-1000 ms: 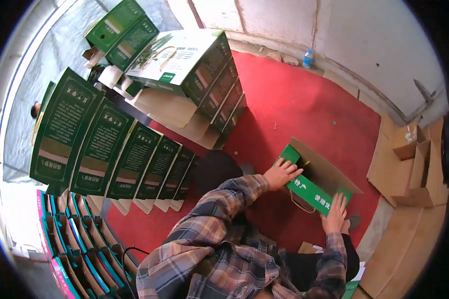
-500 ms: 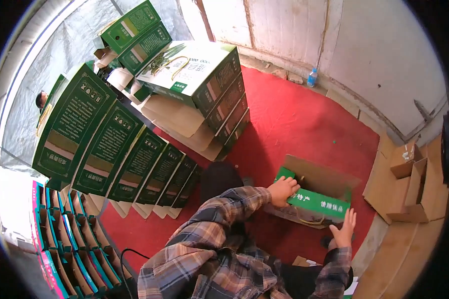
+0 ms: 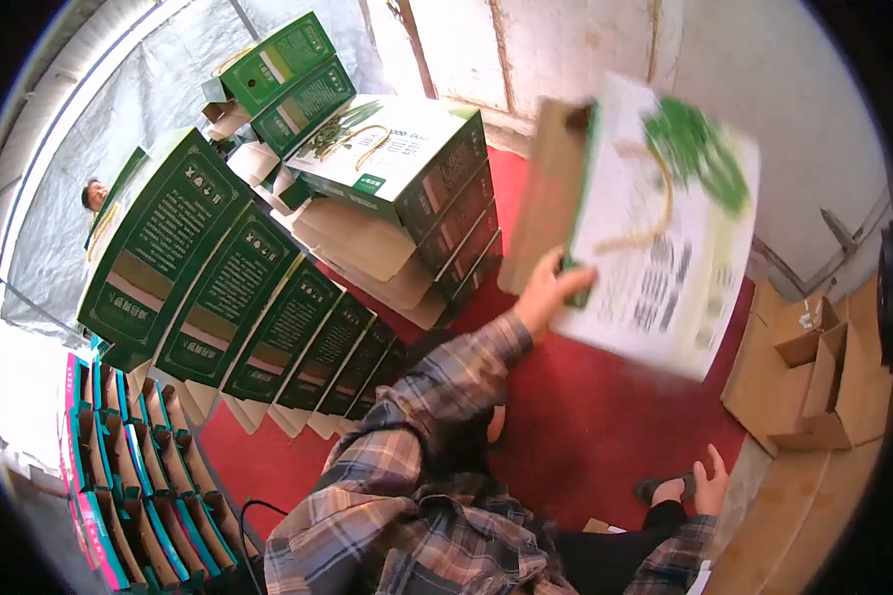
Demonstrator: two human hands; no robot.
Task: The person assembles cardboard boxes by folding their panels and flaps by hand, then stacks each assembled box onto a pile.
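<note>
My left hand [image 3: 554, 288] grips the edge of a green and white cardboard gift box [image 3: 680, 248], fingers closed at its lower left corner. The box is raised above the red floor cloth and tilted, its printed white face with the yellow rope handle [image 3: 665, 203] toward me. A brown flap [image 3: 551, 188] stands out on its left, and the box is smeared by motion. Low on the right, near my shoe [image 3: 655, 490], my right hand [image 3: 709, 483] is empty with its fingers apart.
Stacked green boxes [image 3: 238, 258] and white-topped boxes [image 3: 397, 149] stand at the left. Teal-edged cartons [image 3: 134, 476] sit at lower left. An open brown carton [image 3: 814, 377] lies at the right on the red floor cloth [image 3: 575, 436]. A person [image 3: 95, 194] shows behind the stacks.
My left hand has lifted the gift box off the floor, up and away, turning its white face toward me. My right hand has come away from the box and moved slightly down.
</note>
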